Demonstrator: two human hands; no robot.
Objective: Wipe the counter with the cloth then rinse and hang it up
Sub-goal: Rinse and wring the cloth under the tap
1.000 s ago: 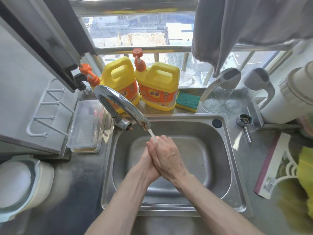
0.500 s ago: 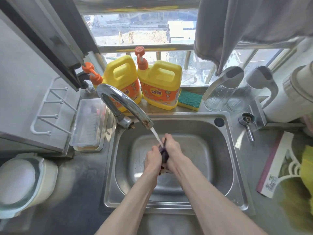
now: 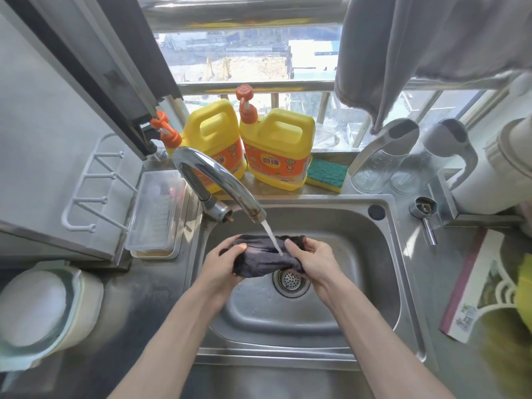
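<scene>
A dark wet cloth point(image 3: 260, 259) is stretched between my two hands over the steel sink point(image 3: 383, 272), just above the drain point(image 3: 290, 282). My left hand point(image 3: 223, 262) grips its left end and my right hand point(image 3: 312, 259) grips its right end. Water runs from the curved tap point(image 3: 213, 175) straight onto the middle of the cloth. A white wall rack with hooks point(image 3: 95, 184) hangs at the left.
Two yellow detergent jugs point(image 3: 277, 148) and a green sponge point(image 3: 326, 174) stand behind the sink. A clear box point(image 3: 157, 214) sits at the left, a white lidded pot point(image 3: 43, 309) at lower left, glass jugs point(image 3: 380, 159) and a booklet point(image 3: 475, 286) at the right. Grey fabric point(image 3: 417, 47) hangs overhead.
My hands were pressed together around the bunched cloth under the tap. They have now moved apart, and the cloth is spread out between them under the water.
</scene>
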